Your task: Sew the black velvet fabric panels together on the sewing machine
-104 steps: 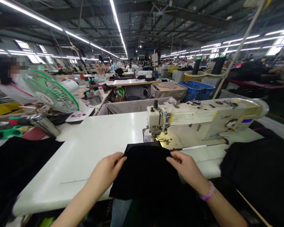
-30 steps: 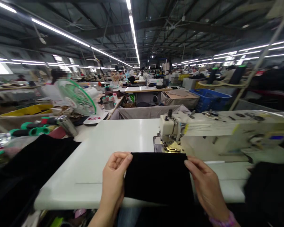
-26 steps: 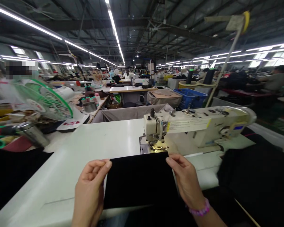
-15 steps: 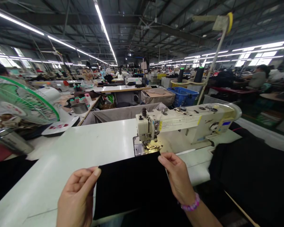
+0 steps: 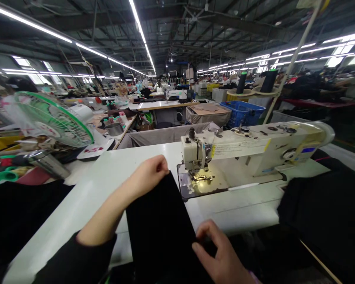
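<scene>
Cloth, far corner pinched in left fingers, side edge in right fingers

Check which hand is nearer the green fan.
Left. The left hand, holding the black cloth, is right of the green fan; the right hand is farther right, nearer the camera.

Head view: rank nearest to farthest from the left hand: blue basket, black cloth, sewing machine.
1. Black cloth: pinched in the left hand.
2. Sewing machine: to the hand's right.
3. Blue basket: beyond the machine, farther back.
</scene>
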Motion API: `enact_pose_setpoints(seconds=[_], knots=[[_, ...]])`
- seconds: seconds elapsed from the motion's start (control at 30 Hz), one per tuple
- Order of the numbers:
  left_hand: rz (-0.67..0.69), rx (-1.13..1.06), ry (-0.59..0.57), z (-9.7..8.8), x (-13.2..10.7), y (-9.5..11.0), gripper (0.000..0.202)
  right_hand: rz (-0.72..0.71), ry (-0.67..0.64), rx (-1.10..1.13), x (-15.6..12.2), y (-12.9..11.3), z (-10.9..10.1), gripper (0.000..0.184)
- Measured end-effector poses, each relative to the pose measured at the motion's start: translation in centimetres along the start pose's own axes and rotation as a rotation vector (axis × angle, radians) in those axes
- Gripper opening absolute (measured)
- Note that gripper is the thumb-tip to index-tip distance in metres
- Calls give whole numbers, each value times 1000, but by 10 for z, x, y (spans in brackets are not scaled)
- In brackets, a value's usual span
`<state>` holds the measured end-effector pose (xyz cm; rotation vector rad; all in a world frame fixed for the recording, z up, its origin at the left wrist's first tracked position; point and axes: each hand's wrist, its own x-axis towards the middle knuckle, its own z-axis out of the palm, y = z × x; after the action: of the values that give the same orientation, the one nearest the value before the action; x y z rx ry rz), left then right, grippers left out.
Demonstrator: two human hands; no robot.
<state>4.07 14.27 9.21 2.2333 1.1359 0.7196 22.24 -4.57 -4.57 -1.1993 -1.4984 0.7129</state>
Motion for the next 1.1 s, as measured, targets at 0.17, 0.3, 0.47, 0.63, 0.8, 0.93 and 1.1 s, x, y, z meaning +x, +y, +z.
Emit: enact_pose_setpoints(seconds=[0.17, 0.3, 0.47, 0.63, 0.8, 0.93, 1.1], knots=[[-5, -53, -134, 92, 30, -42, 16, -250, 21, -180, -18, 33, 0, 18], [-34, -95, -75, 122, 22, -60, 20, -482, -26, -363, -13, 36, -18, 32], [-46, -114, -66, 121, 22, -65, 17, -621, -95, -530, -8, 30, -34, 30], [-114, -87, -51, 126, 46, -64, 20, -590, -51, -667, -1, 34, -35, 24], [-139, -88, -77, 132, 67, -68, 23, -603, -34, -643, 7, 38, -34, 28], [-145, -67, -71, 133, 66, -70, 22, -606, -38, -635, 9, 38, -34, 27], [-143, 8, -65, 133, 67, -66, 25, -595, -64, -632, 10, 38, -33, 27]])
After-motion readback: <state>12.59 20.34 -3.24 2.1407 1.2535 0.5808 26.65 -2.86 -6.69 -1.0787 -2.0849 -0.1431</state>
